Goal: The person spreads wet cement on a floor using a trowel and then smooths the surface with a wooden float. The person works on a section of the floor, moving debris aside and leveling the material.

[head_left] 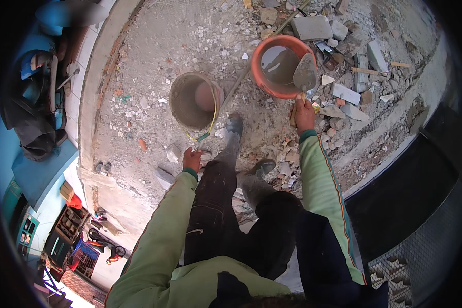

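My right hand is closed around the handle of a trowel. The trowel's grey, mortar-coated blade lies over the right rim of an orange bucket, which holds murky greyish water. Left of it stands a mortar-stained grey bucket with a yellowish bail handle hanging down its near right side. A round pinkish patch shows inside this bucket. My left hand hangs just below the grey bucket, apart from its handle. Its fingers are loosely bent and apart, with nothing seen in them.
Rubble and broken concrete blocks lie right of the orange bucket, with a larger block behind it. A long pole runs between the buckets. My boots stand on uneven, stony ground. A raised concrete edge borders the left.
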Action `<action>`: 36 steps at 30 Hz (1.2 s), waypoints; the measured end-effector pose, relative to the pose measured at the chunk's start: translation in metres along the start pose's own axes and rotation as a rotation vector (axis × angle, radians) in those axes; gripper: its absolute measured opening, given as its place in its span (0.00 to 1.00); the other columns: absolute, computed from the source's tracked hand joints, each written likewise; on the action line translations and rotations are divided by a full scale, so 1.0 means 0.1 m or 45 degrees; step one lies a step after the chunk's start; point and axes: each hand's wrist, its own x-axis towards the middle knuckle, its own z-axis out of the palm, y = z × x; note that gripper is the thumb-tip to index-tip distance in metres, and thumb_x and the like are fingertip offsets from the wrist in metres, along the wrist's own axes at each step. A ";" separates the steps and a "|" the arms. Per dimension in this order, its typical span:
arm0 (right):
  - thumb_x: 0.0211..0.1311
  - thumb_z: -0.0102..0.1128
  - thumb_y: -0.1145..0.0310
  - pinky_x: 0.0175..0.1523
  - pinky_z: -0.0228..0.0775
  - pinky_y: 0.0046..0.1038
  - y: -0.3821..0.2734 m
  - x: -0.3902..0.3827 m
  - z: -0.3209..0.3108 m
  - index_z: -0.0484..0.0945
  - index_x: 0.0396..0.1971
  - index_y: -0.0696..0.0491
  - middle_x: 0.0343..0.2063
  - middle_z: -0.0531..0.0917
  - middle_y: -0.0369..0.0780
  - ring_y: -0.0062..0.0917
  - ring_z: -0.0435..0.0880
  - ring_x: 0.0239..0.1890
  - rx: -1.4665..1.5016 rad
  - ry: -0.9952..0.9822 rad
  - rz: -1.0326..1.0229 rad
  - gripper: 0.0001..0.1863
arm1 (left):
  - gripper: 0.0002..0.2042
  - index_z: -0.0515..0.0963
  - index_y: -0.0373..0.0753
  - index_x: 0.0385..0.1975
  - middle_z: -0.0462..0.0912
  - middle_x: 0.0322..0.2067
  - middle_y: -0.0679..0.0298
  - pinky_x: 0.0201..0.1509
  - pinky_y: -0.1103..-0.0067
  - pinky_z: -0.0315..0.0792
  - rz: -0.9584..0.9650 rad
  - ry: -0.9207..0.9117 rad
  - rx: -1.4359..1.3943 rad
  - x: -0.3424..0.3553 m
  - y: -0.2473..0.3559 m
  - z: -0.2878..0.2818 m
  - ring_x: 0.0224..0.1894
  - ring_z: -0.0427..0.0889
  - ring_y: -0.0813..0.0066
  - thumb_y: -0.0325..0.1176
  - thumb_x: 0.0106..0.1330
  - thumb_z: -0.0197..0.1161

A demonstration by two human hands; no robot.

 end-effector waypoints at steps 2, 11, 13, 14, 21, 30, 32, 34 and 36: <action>0.73 0.58 0.54 0.30 0.73 0.29 0.00 0.56 0.28 0.74 0.44 0.57 0.25 0.79 0.38 0.22 0.78 0.23 -0.084 0.060 -0.158 0.18 | 0.37 0.54 0.40 0.74 0.71 0.59 0.57 0.43 0.66 0.74 -0.062 0.034 -0.137 0.04 0.08 0.00 0.52 0.76 0.61 0.43 0.70 0.64; 0.61 0.67 0.67 0.44 0.76 0.32 1.17 2.91 0.91 0.75 0.48 0.59 0.38 0.82 0.42 0.30 0.83 0.36 -0.164 0.185 -0.272 0.18 | 0.20 0.69 0.46 0.57 0.79 0.52 0.61 0.47 0.64 0.76 -0.231 0.053 -0.909 0.82 0.17 0.47 0.47 0.79 0.64 0.49 0.73 0.60; 0.59 0.68 0.71 0.42 0.77 0.33 1.15 3.34 0.79 0.78 0.45 0.55 0.37 0.84 0.41 0.31 0.85 0.35 -0.527 0.087 -0.369 0.14 | 0.16 0.70 0.46 0.52 0.82 0.50 0.62 0.48 0.64 0.77 -0.265 0.016 -0.971 0.97 0.24 0.68 0.44 0.81 0.65 0.46 0.73 0.60; 0.59 0.69 0.72 0.41 0.78 0.33 1.07 3.46 0.65 0.78 0.43 0.54 0.36 0.84 0.39 0.30 0.84 0.34 -0.738 0.058 -0.511 0.14 | 0.15 0.71 0.46 0.51 0.82 0.48 0.63 0.46 0.64 0.77 -0.242 0.035 -1.001 1.07 0.28 0.82 0.44 0.81 0.65 0.46 0.73 0.60; 0.60 0.72 0.62 0.46 0.75 0.32 0.27 1.75 0.97 0.74 0.43 0.60 0.33 0.78 0.37 0.27 0.80 0.38 -0.082 0.038 -0.103 0.21 | 0.16 0.73 0.38 0.53 0.84 0.47 0.66 0.54 0.65 0.78 -0.328 0.227 -1.495 0.64 0.23 0.06 0.51 0.80 0.70 0.44 0.81 0.46; 0.65 0.63 0.59 0.59 0.74 0.39 -0.38 0.45 -0.95 0.69 0.67 0.54 0.55 0.81 0.51 0.41 0.82 0.55 -1.246 -0.064 -0.271 0.32 | 0.15 0.74 0.43 0.39 0.81 0.37 0.67 0.51 0.57 0.77 -0.256 0.410 -1.702 -0.70 1.33 -1.32 0.46 0.81 0.64 0.49 0.76 0.52; 0.64 0.62 0.61 0.62 0.72 0.42 -0.67 -0.05 -1.19 0.81 0.55 0.55 0.53 0.84 0.53 0.46 0.81 0.57 -1.288 -0.251 -0.038 0.22 | 0.20 0.71 0.43 0.47 0.78 0.32 0.71 0.50 0.58 0.74 -0.163 0.393 -1.592 -1.15 1.55 -1.59 0.43 0.80 0.68 0.55 0.72 0.55; 0.61 0.63 0.62 0.45 0.81 0.41 -0.60 -0.35 -1.78 0.84 0.48 0.59 0.38 0.88 0.50 0.45 0.89 0.36 -1.135 -0.277 0.038 0.20 | 0.22 0.71 0.43 0.47 0.76 0.34 0.70 0.49 0.59 0.73 -0.123 0.427 -1.591 -1.16 1.73 -1.69 0.42 0.79 0.68 0.56 0.69 0.56; 0.61 0.64 0.57 0.40 0.79 0.42 -0.90 -0.85 -1.75 0.85 0.39 0.60 0.28 0.87 0.52 0.45 0.88 0.30 -1.333 -0.110 0.045 0.20 | 0.19 0.69 0.46 0.37 0.76 0.28 0.65 0.44 0.63 0.74 -0.045 0.368 -1.664 -1.27 1.71 -2.21 0.30 0.77 0.67 0.58 0.69 0.55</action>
